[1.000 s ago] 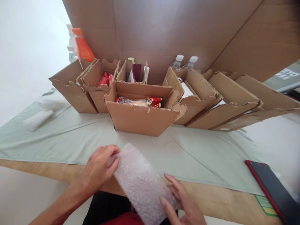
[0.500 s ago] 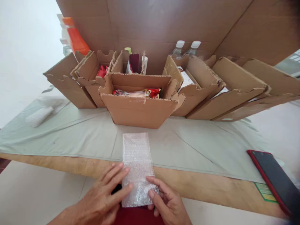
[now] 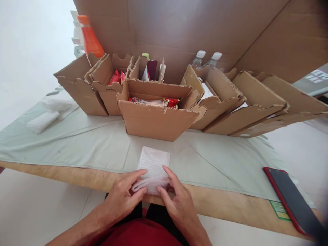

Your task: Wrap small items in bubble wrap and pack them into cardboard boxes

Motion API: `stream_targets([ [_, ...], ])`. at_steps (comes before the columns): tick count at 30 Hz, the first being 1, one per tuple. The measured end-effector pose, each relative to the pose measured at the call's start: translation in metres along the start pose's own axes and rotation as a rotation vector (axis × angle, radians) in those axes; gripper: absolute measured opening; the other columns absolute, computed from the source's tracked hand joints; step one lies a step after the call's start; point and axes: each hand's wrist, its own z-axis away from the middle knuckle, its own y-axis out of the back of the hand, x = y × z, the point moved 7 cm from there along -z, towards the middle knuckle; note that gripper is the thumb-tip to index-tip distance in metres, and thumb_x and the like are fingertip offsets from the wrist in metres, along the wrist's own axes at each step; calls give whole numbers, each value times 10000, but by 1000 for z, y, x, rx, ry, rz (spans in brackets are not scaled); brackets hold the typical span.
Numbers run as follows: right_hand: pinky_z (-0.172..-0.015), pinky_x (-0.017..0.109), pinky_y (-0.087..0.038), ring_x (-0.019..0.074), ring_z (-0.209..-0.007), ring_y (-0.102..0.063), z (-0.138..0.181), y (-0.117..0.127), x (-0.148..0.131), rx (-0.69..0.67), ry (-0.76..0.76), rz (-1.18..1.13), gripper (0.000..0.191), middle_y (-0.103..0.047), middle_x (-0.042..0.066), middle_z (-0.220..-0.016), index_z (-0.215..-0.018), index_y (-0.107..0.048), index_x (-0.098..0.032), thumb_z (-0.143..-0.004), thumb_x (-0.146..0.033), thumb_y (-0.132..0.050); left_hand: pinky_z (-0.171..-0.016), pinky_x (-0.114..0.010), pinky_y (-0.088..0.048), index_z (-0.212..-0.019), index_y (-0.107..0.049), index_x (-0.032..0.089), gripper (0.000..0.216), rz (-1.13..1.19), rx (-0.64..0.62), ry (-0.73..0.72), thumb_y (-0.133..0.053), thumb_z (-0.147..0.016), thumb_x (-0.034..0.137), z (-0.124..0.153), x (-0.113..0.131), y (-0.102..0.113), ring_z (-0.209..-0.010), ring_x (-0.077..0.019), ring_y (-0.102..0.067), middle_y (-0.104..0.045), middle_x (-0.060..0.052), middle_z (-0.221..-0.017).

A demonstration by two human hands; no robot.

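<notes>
We hold some bubble wrap (image 3: pixel 155 160) with both hands. Our left hand (image 3: pixel 124 191) pinches its left side between thumb and fingers, and our right hand (image 3: pixel 179 201) pinches the right side. The near end is folded over. It is at the table's (image 3: pixel 220 197) near edge, in front of a brown box (image 3: pixel 157 119). A phone (image 3: pixel 288 198) lies to our right.
</notes>
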Motion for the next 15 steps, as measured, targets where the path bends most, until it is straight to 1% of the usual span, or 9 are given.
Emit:
stream_targets([
  [1, -736, 311, -572, 193, -777, -688, -6, -4, 0, 14, -15, 16, 497, -728, 41, -886, -1444, -554, -193, -955, -285, -553, -806, -301, -609, -1304, -619, 236, 449, 6, 13, 28, -634, -860, 173, -1, -2, 1, -888, -188, -739, -782, -47, -1038],
  [3, -637, 272, -534, 167, -659, -639, -13, -9, 0, 45, -30, 40, 482, -670, 4, -751, -1424, -568, -168, -959, -290, -537, -838, -321, -607, -1335, -603, 219, 460, 9, 37, 63, -622, -876, 199, -3, -6, 2, -920, -198, -734, -775, -64, -1051],
  [4, -611, 260, -517, 157, -635, -622, -15, -10, -1, 63, -31, 48, 487, -652, -6, -730, -1426, -564, -162, -956, -287, -536, -827, -319, -604, -1315, -617, 209, 420, 3, 49, 70, -603, -895, 205, -4, -8, 3, -902, -195, -730, -773, -65, -1026],
  [6, -578, 243, -493, 143, -598, -594, -14, -9, -2, 83, -25, 64, 488, -623, -23, -704, -1426, -558, -166, -949, -269, -538, -747, -295, -591, -1251, -653, 191, 332, -32, 69, 81, -573, -930, 219, -7, -13, 1, -803, -177, -708, -757, -53, -922],
  [8, -575, 239, -495, 138, -583, -585, -12, -7, -3, 80, -4, 81, 476, -619, -26, -706, -1424, -550, -173, -953, -243, -534, -683, -287, -565, -1201, -676, 177, 286, -99, 89, 79, -573, -941, 235, -11, -16, -2, -713, -168, -667, -713, -31, -808],
  [10, -641, 268, -528, 158, -658, -626, -7, 0, -10, 113, 83, 137, 461, -668, 9, -798, -1423, -533, -178, -965, -229, -538, -650, -293, -541, -1171, -687, 168, 267, -180, 109, 63, -575, -937, 233, -13, -17, -6, -660, -169, -631, -661, -13, -731],
  [12, -753, 335, -545, 209, -816, -665, 2, 13, -22, 213, 227, 255, 460, -706, 76, -954, -1423, -517, -175, -969, -231, -567, -652, -305, -530, -1178, -681, 165, 274, -242, 116, 52, -564, -936, 218, -14, -18, -9, -656, -177, -622, -639, -8, -716],
  [14, -867, 412, -518, 271, -994, -654, 12, 22, -36, 293, 360, 392, 461, -696, 141, -1103, -1401, -526, -162, -951, -218, -610, -670, -320, -526, -1223, -654, 161, 310, -281, 117, 42, -547, -936, 207, -15, -18, -11, -677, -190, -622, -638, -10, -726],
  [15, -910, 441, -498, 297, -1073, -635, 16, 23, -42, 286, 417, 444, 456, -684, 162, -1166, -1384, -539, -159, -939, -207, -625, -684, -328, -525, -1247, -637, 160, 328, -291, 112, 37, -540, -938, 204, -15, -18, -12, -694, -195, -624, -643, -13, -741],
])
